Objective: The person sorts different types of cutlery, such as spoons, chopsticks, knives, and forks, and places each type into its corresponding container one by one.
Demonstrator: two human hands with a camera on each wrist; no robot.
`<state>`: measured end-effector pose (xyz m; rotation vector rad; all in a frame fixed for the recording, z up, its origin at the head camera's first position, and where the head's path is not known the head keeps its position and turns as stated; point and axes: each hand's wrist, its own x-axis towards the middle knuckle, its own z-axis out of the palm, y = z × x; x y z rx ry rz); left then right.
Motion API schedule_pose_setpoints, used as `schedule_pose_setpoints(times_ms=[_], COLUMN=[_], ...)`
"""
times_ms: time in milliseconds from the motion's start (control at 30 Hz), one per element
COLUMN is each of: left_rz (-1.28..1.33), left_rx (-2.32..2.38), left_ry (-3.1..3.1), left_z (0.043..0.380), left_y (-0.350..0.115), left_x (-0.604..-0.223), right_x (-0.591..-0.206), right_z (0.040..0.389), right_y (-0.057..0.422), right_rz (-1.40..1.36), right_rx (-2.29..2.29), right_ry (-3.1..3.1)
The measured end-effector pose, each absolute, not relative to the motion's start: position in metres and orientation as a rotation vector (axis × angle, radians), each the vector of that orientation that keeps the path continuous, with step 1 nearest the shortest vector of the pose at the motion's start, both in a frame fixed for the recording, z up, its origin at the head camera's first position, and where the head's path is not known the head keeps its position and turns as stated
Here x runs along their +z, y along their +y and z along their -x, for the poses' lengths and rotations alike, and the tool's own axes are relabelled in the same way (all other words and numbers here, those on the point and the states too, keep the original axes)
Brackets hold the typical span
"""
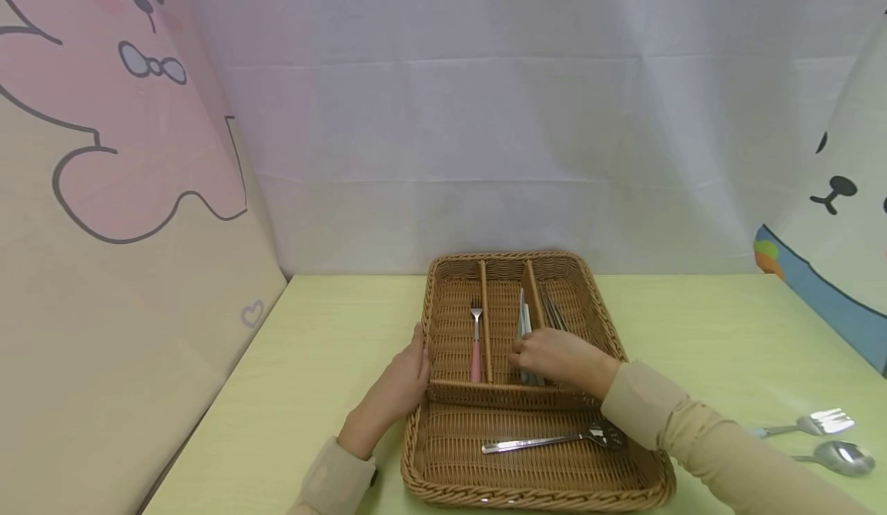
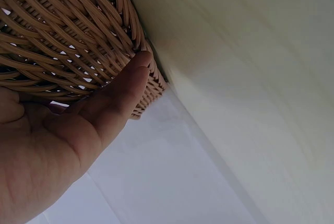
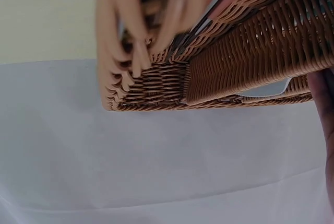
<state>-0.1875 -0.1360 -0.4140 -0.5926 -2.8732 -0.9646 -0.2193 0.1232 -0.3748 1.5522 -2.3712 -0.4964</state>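
Note:
A brown wicker cutlery basket (image 1: 537,499) with compartments stands on the table. My left hand (image 1: 396,382) rests along the outside of its left wall, fingers fairly straight; the left wrist view shows a finger (image 2: 122,88) against the weave. Inside the middle compartment, my right hand (image 1: 564,359) bends over pale knives (image 1: 524,316), touching or close to them. Its fingertips are partly hidden, so a grip is unclear. A pink-handled fork (image 1: 476,346) lies in the left compartment, thin metal utensils (image 1: 552,309) in the right. The front compartment contains a slotted metal spoon (image 1: 537,443).
To the right of the basket, a fork (image 1: 825,423) and a spoon (image 1: 844,458) lie on the yellow-green table (image 1: 700,330). A pale cloth (image 1: 443,122) hangs behind the basket. Cartoon-printed sheets stand at the left and right sides.

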Motion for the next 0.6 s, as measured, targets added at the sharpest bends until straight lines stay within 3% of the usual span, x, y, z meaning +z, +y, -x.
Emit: schedule_pose_setpoints(times_ms=[600], left_rz=[0.595], left_rx=[-0.962], left_ry=[-2.875], left_z=[0.1870], left_y=[-0.1355], left_x=[-0.4132], right_x=[-0.3825], right_z=[0.2188], right_y=[0.1225], right_rz=[-1.559], right_rx=[-0.516], right_ry=[-2.501])
